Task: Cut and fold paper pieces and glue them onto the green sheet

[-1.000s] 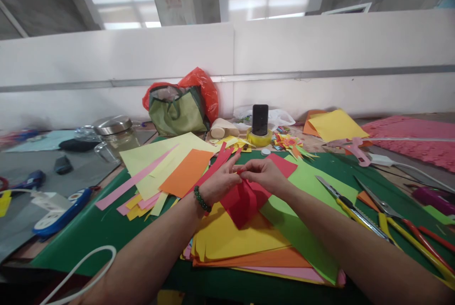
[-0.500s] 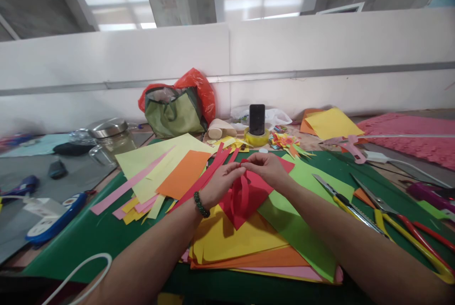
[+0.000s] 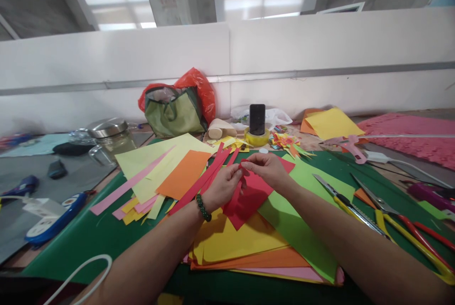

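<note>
My left hand [image 3: 224,184], with a dark green bead bracelet at the wrist, pinches a red paper strip [image 3: 243,165] between thumb and fingers. From the other side, my right hand [image 3: 267,170] closes its fingertips on the same strip. Much of the strip is hidden by the fingers. Just below both hands lies a red sheet [image 3: 254,198], on top of yellow sheets [image 3: 238,241] and a lime green sheet [image 3: 305,234]. Left of my left hand are red strips [image 3: 203,177] and an orange sheet [image 3: 183,172].
Scissors [image 3: 382,207] and a utility knife [image 3: 341,199] lie on the green mat [image 3: 71,248] at right. Behind them is a pink glue gun [image 3: 351,146]. A phone [image 3: 257,120] stands in yellow tape [image 3: 256,140]. A glass jar [image 3: 115,139] and power strip [image 3: 57,222] are at left.
The hanging red loop between my hands no longer shows as a loop; the strip is gathered smaller at my fingertips. My left hand has turned slightly, its fingers more curled.
</note>
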A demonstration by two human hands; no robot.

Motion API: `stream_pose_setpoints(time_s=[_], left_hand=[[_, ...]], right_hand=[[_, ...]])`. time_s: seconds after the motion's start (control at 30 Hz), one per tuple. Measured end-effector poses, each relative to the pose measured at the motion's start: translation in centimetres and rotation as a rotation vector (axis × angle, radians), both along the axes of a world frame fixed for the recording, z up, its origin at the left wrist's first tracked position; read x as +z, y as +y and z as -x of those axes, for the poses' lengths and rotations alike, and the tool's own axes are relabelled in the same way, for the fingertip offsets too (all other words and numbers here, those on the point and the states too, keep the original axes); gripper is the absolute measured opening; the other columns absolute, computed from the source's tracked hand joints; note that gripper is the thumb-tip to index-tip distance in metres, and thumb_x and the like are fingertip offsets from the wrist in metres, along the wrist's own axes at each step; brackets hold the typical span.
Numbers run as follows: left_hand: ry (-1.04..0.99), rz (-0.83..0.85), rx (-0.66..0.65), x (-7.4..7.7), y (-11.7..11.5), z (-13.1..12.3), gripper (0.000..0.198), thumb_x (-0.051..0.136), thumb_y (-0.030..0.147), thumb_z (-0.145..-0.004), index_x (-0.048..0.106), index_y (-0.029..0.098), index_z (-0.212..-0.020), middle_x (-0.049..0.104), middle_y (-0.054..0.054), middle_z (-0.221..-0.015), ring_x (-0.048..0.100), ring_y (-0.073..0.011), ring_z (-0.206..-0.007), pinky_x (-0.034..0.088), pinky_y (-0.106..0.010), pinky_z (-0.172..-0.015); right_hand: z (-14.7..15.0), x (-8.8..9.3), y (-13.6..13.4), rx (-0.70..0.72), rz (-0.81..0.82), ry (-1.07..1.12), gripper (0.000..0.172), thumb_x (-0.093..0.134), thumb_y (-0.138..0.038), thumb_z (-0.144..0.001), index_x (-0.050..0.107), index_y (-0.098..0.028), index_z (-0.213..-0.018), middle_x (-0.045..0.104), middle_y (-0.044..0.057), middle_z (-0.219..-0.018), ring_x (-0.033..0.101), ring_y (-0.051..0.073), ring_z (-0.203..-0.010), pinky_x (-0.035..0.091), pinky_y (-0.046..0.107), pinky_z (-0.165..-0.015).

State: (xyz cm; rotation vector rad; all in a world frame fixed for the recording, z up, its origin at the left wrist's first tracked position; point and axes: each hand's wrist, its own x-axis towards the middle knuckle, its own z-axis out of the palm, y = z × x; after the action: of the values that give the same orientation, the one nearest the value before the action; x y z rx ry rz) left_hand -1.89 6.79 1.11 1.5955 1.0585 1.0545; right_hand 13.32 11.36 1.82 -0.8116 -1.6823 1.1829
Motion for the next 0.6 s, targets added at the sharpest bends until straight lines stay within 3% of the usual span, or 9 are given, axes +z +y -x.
stream_pose_setpoints(time_s=[0.33, 0.6], left_hand=[[0.131, -0.172, 0.045, 0.45, -0.34, -0.13, 0.037, 0.044, 0.047, -0.089, 0.052, 0.019, -0.065, 0.06, -0.003, -0.064, 0.054, -0.0153, -0.062, 0.042, -0.028, -0.064], [0.118, -0.158, 0.043, 0.45, -0.6, -0.38, 0.038, 0.04, 0.049, -0.091, 0.051, 0.02, -0.068, 0.056, 0.0, -0.056, 0.051, -0.0129, -0.052, 0.041, -0.026, -0.059]], right_hand=[[0.06, 0.34, -0.41, 0.042, 0.072, 0.123, 0.032, 0.081, -0.044, -0.056, 0.065, -0.017, -0.064, 0.059, -0.001, -0.056, 0.053, 0.013, -0.055, 0.043, 0.029, -0.055], [-0.01, 0.55, -0.5, 0.016, 0.08, 0.09, 0.034, 0.08, -0.047, -0.056, 0.067, -0.017, -0.067, 0.058, -0.002, -0.055, 0.051, 0.011, -0.051, 0.043, 0.028, -0.052]])
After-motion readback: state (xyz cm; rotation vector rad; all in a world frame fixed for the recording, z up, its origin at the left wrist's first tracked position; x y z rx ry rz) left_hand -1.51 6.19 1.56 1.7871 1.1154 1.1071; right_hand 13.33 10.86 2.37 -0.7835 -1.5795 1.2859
